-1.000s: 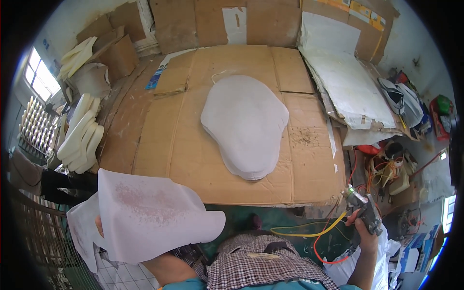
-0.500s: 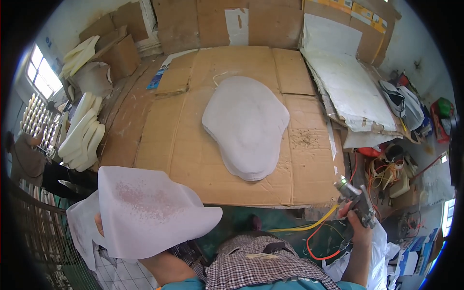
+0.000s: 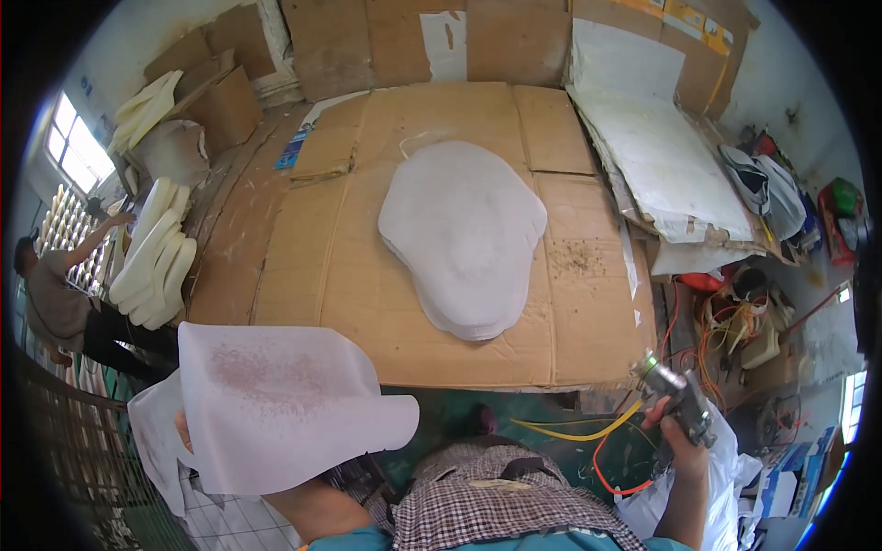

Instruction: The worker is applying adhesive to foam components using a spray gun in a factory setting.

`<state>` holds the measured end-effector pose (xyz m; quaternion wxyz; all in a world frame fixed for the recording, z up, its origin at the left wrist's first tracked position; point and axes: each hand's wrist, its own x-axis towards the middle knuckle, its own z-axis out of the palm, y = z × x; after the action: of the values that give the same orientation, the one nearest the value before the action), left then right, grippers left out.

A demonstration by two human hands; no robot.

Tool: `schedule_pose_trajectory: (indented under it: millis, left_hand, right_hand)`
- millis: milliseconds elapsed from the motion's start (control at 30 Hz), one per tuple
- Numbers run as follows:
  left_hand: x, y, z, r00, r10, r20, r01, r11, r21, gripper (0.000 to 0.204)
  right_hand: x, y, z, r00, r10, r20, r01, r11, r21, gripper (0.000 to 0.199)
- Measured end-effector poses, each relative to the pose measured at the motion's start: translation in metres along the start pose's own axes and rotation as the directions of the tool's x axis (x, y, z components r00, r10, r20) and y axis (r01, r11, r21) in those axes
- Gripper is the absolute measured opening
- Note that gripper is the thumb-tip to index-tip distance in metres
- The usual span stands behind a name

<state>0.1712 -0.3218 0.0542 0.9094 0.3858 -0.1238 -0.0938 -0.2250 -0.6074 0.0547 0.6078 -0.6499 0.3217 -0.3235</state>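
Note:
My left hand [image 3: 184,432], mostly hidden behind it, grips a pale whitish sheet [image 3: 276,404] with reddish-brown speckles on its face. The sheet hangs curved left of my body, in front of the table's near left corner. In my right hand [image 3: 681,439] is a metal spray gun [image 3: 678,400], held beyond the table's near right corner with its nozzle toward the upper left. A yellow hose [image 3: 588,432] and an orange hose [image 3: 614,481] run by it. On the cardboard-covered table [image 3: 294,285] lies a pale, rounded pad [image 3: 464,234], apart from both hands.
Stacked cream foam pieces [image 3: 158,257] stand at the left, near another person [image 3: 60,294]. A white-covered board [image 3: 657,170] lies at the far right. Tangled hoses [image 3: 721,340] hang beside the table's right side. A white plastic bag [image 3: 721,487] is by my right forearm.
The speckled sheet has shifted slightly left and down. The spray gun stays nearly in place. At the left, the other person is more upright, one arm stretched toward the foam pieces.

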Motion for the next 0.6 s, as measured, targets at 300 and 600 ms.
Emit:
schedule_pose_trajectory:
  millis: [300, 600]
  left_hand:
    - [-0.025, 0.001, -0.009, 1.000, 0.022, 0.000, -0.022, 1.000, 0.022, 0.046]
    - [-0.030, 0.001, -0.005, 0.999, 0.052, 0.006, -0.052, 0.998, 0.041, 0.046]
  right_hand:
    - [-0.011, -0.015, -0.011, 0.996, 0.086, -0.019, -0.087, 0.994, -0.063, 0.051]
    - [0.000, -0.007, 0.001, 0.990, 0.104, 0.093, -0.108, 0.994, 0.034, 0.046]
